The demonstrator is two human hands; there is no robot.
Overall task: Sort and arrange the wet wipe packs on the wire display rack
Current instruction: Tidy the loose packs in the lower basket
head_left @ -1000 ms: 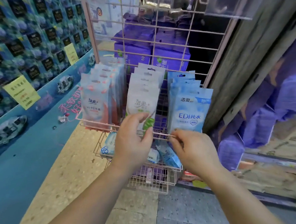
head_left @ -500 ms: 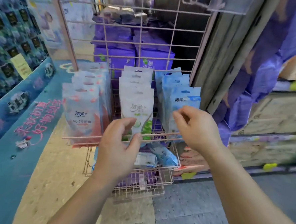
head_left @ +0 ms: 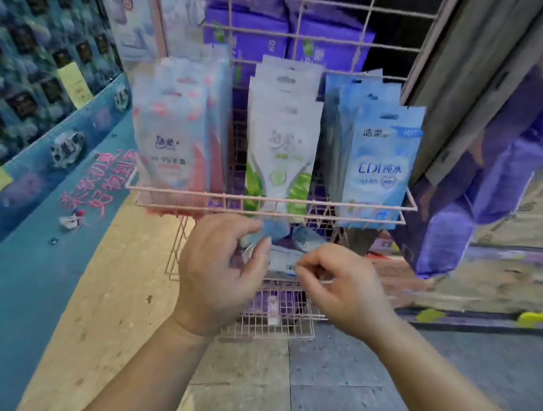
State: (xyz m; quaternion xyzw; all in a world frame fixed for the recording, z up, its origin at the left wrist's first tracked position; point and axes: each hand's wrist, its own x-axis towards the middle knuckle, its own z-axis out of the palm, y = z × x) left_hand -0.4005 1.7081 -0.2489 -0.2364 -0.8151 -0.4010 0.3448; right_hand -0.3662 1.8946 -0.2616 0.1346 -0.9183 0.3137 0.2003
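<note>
Both hands have dropped from the upper basket's front rail [head_left: 270,205] to the lower basket [head_left: 271,329]. The left hand [head_left: 217,272] reaches in with its grip spread, fingertips at a loose blue pack [head_left: 276,230]. The right hand [head_left: 338,280] has its grip pinched at a pale pack [head_left: 281,258] at the lower basket's front edge. Three upright rows above look finished; sorting likely turns to these strays.
</note>
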